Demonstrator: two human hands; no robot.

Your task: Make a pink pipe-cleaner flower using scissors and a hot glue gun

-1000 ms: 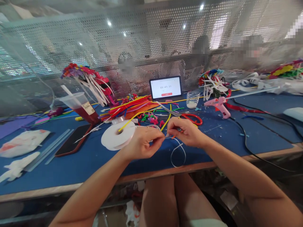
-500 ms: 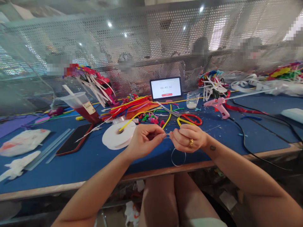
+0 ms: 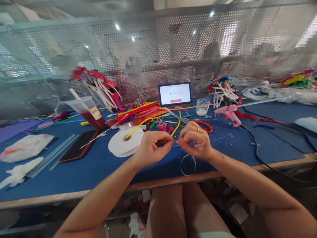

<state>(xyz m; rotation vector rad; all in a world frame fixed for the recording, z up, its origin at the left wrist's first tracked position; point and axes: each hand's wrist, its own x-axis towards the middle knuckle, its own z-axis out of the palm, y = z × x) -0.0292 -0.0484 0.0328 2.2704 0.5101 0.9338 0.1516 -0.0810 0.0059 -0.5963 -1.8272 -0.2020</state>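
One white wire [image 3: 181, 166] pinched between left hand [image 3: 151, 149] and right hand [image 3: 197, 144].

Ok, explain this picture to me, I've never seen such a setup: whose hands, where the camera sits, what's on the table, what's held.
There is no machine here. A person works with two bare hands, and the one camera sits on their head, looking forward and down, so the arms come in from the bottom edge. The left hand and right hand meet over the near part of the blue table. Each pinches a thin white strand, whose loop hangs below them. Just behind the left hand lies a white ribbon spool. Left of it are a dark phone and a cup of red drink. Further back are coloured pipe cleaners, red-handled scissors, a pink glue gun and a tablet showing a timer.
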